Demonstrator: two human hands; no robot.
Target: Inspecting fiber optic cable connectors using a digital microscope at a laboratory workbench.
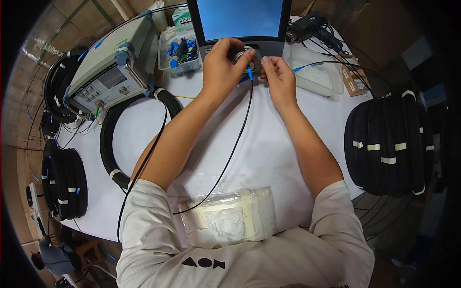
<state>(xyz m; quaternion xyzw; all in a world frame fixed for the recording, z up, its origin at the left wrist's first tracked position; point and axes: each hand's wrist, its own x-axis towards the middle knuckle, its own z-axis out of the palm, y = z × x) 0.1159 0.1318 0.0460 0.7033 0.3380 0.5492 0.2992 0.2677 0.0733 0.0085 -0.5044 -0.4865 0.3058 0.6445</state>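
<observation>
I see both hands up at the far side of the table (269, 144), right in front of the base of a device with a blue screen (240, 19). My left hand (223, 65) has its fingers (245, 58) closed around a small round silver fitting (242, 54) at the front of that device, thumb on one side, fingertips on the other. Just below those fingers hangs a blue connector (249, 73), the end of a thin black cable (230, 153) that runs from there back toward my body between the forearms. My right hand (280, 79) sits just beside the left, its fingers pinched together next to the fitting; I cannot tell exactly what they grip, since the spot is small and partly covered. Left of the left fingers stands a clear bin of blue caps (180, 53), and beyond it a grey test instrument (113, 67). Right of the right fingers is a clear plastic tray (319, 77) with a brown box (353, 77) past it. A black cable coil (113, 139) lies well to the left, a thicker taped coil (389, 144) well to the right, and a taped white bag (230, 218) lies near my chest.
</observation>
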